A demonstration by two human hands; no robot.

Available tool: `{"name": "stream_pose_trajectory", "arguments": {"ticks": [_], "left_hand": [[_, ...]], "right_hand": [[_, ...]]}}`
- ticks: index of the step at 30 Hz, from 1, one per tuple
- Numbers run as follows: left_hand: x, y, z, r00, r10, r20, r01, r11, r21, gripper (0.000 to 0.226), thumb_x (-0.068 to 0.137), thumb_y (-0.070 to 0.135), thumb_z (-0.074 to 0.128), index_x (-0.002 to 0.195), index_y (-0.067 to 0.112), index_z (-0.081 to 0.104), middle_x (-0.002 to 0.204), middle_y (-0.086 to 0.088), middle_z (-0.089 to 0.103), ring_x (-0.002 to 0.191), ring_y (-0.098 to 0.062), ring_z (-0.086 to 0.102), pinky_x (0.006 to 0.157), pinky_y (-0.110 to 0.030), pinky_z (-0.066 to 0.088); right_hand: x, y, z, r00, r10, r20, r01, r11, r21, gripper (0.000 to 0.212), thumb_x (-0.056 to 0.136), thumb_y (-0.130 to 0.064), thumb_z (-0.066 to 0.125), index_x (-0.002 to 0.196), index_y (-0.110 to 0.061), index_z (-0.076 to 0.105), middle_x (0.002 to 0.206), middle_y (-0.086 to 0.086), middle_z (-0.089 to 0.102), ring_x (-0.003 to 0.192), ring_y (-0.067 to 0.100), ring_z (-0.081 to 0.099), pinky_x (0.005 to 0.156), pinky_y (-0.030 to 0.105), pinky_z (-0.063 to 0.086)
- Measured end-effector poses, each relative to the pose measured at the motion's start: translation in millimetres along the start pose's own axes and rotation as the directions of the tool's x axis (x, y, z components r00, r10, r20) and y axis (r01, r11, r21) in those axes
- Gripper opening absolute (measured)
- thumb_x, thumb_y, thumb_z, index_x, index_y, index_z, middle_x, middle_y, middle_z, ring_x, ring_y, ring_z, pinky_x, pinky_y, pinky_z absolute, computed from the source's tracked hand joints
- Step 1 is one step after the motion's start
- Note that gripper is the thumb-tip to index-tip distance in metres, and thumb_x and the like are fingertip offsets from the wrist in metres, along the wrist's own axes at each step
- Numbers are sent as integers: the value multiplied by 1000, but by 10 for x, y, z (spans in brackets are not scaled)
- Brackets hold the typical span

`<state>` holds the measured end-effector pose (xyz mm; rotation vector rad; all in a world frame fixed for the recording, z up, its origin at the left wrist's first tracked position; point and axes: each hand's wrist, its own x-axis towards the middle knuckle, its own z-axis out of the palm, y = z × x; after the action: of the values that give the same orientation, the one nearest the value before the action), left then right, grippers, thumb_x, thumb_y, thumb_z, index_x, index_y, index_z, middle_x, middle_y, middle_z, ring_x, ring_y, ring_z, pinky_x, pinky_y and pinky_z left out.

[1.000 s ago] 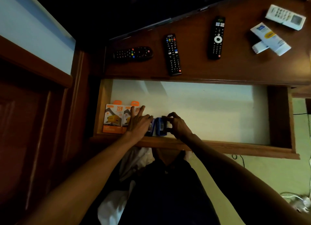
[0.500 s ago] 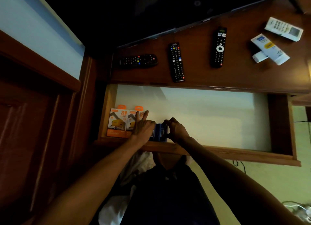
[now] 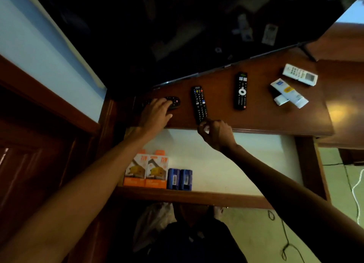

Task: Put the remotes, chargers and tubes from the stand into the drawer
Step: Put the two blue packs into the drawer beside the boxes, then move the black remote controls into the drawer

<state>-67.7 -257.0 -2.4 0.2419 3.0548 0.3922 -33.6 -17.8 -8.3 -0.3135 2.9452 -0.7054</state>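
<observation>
On the wooden stand (image 3: 266, 119) my left hand (image 3: 156, 113) lies over the leftmost black remote (image 3: 173, 102), fingers spread on it, not lifting it. My right hand (image 3: 215, 131) pinches the near end of a long black remote (image 3: 199, 104). A third black remote (image 3: 240, 91) lies further right, then a white remote (image 3: 300, 74) and two white tubes (image 3: 289, 93). In the open drawer (image 3: 216, 196) below, two orange charger boxes (image 3: 146, 169) and two blue packs (image 3: 179, 179) stand at the front left corner.
A dark TV screen (image 3: 177, 30) stands along the back of the stand. A wooden panel and pale wall are at left. Cables (image 3: 283, 241) trail on the floor at right. The drawer's white lining shows bare to the right of the blue packs.
Both hands left the blue packs in the drawer and rose to the stand; the left now covers the leftmost remote and the right touches the long one. The camera tilted up.
</observation>
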Motion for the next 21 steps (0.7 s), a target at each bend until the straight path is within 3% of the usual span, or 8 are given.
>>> {"name": "stream_pose_trajectory", "arguments": {"ticks": [4,7,10,13,16,19,21], "left_hand": [[325,-194,38,988,-44,146,30,995,98,73,88,31,66,150,16,29,157,-13,26,142,-34,26,112,-50,31],[423,-256,127,966,-76,249,35,985,167,75,90,29,63,152,17,22,157,-14,26,143,-33,26,113,-49,28],[450,-260,193,974,-78,211,42,985,169,69,89,21,64,149,19,29,143,-13,44,131,-33,41,102,-49,36],[459,-232,202,980,-70,187,41,987,153,66,87,22,66,145,21,35,132,-13,53,121,-34,48,94,-50,40],[395,-184,187,986,-67,154,63,998,28,66,89,25,65,147,22,33,127,-15,53,116,-35,49,92,-49,44],[238,-119,169,996,-54,67,57,997,-57,67,91,26,63,150,21,31,125,-15,51,110,-33,50,85,-40,48],[117,-56,142,999,-41,18,43,996,-78,67,91,28,63,150,20,32,123,-15,52,106,-32,51,79,-38,48]], "right_hand": [[218,10,-181,999,46,-13,-46,999,-2,24,92,-42,52,103,-25,65,90,-4,76,77,25,70,58,26,40],[324,72,-95,997,73,3,-73,997,0,31,93,-46,51,111,-22,57,100,0,72,83,27,69,61,29,45],[464,105,23,991,128,31,-129,992,16,48,91,-49,54,125,-16,44,122,11,56,106,33,58,75,44,54],[671,77,83,974,214,68,-218,975,41,76,90,-48,59,145,-8,27,140,19,41,126,36,43,93,47,47],[875,40,128,960,256,114,-268,959,97,96,85,-49,65,153,-7,12,145,21,34,132,38,36,102,49,42],[968,77,204,947,272,172,-288,955,71,100,82,-43,72,153,-8,11,144,22,33,130,39,37,102,52,42],[967,138,271,955,245,165,-252,968,17,88,84,-29,72,151,-9,18,140,22,38,126,40,42,97,50,46]]}}
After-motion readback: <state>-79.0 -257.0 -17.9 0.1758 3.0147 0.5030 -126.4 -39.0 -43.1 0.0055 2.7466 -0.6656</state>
